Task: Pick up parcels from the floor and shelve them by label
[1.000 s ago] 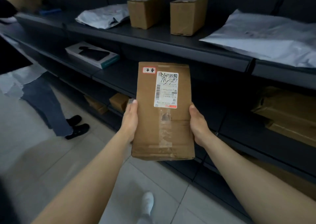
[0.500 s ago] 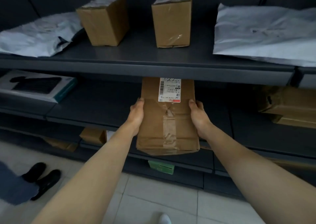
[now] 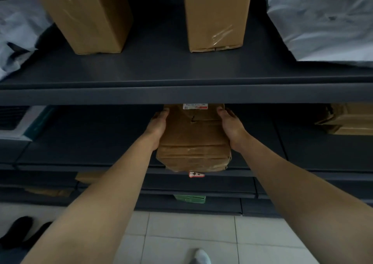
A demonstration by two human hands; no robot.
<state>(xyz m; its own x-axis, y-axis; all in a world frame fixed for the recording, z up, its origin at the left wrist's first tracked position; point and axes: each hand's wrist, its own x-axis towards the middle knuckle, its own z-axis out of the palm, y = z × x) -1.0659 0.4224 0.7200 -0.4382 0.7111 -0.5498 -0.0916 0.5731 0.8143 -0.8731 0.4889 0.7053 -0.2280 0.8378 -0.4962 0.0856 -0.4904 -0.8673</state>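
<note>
Now your left hand [image 3: 156,127] and right hand [image 3: 230,125] clasp the parcel [image 3: 193,142] by its sides, halfway over the middle shelf's front edge [image 3: 302,170]. Stiff cardboard, probably light; keep hold mid-side.

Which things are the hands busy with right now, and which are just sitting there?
Part of the job:
- brown parcel, held at its sides
- left hand
- right hand
- middle shelf it is going onto

Just sitting there:
- two upright boxes on the upper shelf
- grey mailer bags
- green packet lower down
- black shoes
</note>
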